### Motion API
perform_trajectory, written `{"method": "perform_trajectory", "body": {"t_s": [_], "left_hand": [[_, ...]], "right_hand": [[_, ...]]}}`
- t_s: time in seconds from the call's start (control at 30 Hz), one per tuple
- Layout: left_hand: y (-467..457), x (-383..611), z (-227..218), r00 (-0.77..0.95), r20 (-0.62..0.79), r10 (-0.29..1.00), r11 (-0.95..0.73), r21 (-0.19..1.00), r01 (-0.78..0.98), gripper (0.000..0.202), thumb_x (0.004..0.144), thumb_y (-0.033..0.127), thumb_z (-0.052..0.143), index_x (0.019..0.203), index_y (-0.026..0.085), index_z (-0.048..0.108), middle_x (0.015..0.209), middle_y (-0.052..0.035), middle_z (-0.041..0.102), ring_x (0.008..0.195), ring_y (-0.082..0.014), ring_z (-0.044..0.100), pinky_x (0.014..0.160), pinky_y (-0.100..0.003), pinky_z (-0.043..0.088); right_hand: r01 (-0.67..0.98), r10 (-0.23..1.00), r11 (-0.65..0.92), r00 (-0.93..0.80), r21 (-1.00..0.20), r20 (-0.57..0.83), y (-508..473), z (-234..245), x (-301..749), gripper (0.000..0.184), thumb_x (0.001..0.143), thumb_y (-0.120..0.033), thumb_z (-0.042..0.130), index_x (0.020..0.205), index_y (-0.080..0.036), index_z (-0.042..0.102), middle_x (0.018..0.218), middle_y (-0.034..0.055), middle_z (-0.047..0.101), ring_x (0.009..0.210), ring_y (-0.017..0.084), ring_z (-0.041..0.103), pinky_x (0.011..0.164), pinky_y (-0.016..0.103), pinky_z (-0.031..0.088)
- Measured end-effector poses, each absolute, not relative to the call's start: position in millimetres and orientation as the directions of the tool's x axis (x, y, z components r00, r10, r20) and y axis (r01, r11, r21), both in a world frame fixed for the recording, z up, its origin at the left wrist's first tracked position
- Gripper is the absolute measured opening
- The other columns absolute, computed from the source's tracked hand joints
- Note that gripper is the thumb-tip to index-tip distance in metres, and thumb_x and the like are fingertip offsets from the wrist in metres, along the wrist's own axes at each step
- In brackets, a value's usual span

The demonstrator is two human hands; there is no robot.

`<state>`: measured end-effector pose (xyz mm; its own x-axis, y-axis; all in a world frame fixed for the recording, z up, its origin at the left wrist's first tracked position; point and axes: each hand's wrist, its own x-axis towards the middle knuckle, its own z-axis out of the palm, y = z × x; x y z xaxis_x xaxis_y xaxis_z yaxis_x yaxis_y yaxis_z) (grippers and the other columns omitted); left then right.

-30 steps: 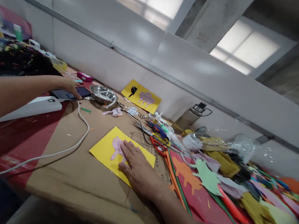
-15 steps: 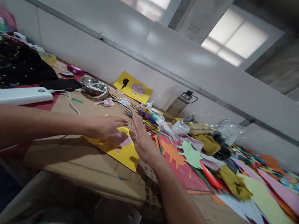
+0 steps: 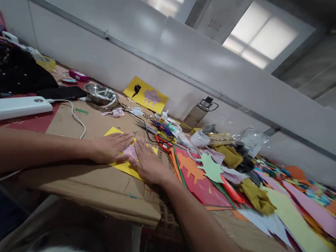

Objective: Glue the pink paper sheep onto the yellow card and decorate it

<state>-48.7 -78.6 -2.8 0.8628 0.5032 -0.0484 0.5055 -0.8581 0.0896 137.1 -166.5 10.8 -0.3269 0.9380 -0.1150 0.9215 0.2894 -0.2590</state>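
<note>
A yellow card (image 3: pixel 123 167) lies on the cardboard-covered table in front of me. On it is a pale purple cut-out (image 3: pixel 130 151), mostly covered by my hands. My left hand (image 3: pixel 112 147) rests flat on the card's left side, fingers stretched out. From the right, my right hand (image 3: pixel 148 162) lies flat across the card and the cut-out, its fingers extended. The two hands nearly meet over the purple piece. Just beyond the fingertips are scissors (image 3: pixel 145 126) and a black cord.
Behind stand a yellow picture card (image 3: pixel 146 95), a metal bowl (image 3: pixel 100 95) and a bottle (image 3: pixel 197 114). Coloured sheets with an orange cut-out (image 3: pixel 192 168) and a green cut-out (image 3: pixel 211 168) lie right. A white power strip (image 3: pixel 12 109) and dark cloth (image 3: pixel 13 70) are left.
Both hands have come down flat onto the yellow card and the purple cut-out. The card is turned and sits differently. The view has shifted slightly.
</note>
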Motion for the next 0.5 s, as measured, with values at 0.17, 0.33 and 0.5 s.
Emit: {"method": "perform_trajectory", "body": {"t_s": [0.17,0.33,0.5], "left_hand": [[-81.6,-48.6,-1.5,0.845,-0.025,0.534,-0.829,0.181,0.529,0.084,0.091,0.062,0.026,0.149,0.001,0.025,0.156,-0.02,0.015,0.146,-0.0281,0.014,0.118,-0.04,0.012],[-84.2,-49.2,0.4,0.826,0.009,0.563,-0.806,0.225,0.547,0.084,0.089,0.059,0.033,0.149,0.001,0.022,0.156,-0.0215,0.015,0.146,-0.0301,0.015,0.117,-0.042,0.016],[-80.6,-50.8,-4.1,0.843,0.005,0.538,-0.825,0.209,0.525,0.08,0.09,0.054,0.035,0.148,0.001,0.026,0.156,-0.0218,0.017,0.146,-0.0292,0.016,0.118,-0.039,0.013]], "right_hand": [[0.938,0.954,0.283,-0.298,-0.201,-0.046,-167.3,14.3,133.0,0.085,0.094,-0.063,0.016,0.151,0.0,0.011,0.158,0.0191,0.0,0.147,0.025,-0.004,0.119,0.049,0.0],[0.908,0.922,0.354,-0.379,-0.224,-0.08,-167.6,13.6,129.1,0.081,0.095,-0.061,0.015,0.151,-0.003,0.013,0.158,0.0186,0.008,0.148,0.024,0.003,0.119,0.048,0.007],[0.904,0.918,0.354,-0.385,-0.238,-0.098,-167.0,10.7,130.2,0.085,0.094,-0.063,0.013,0.151,0.0,0.012,0.159,0.0184,0.007,0.148,0.025,0.003,0.12,0.044,0.006]]}}
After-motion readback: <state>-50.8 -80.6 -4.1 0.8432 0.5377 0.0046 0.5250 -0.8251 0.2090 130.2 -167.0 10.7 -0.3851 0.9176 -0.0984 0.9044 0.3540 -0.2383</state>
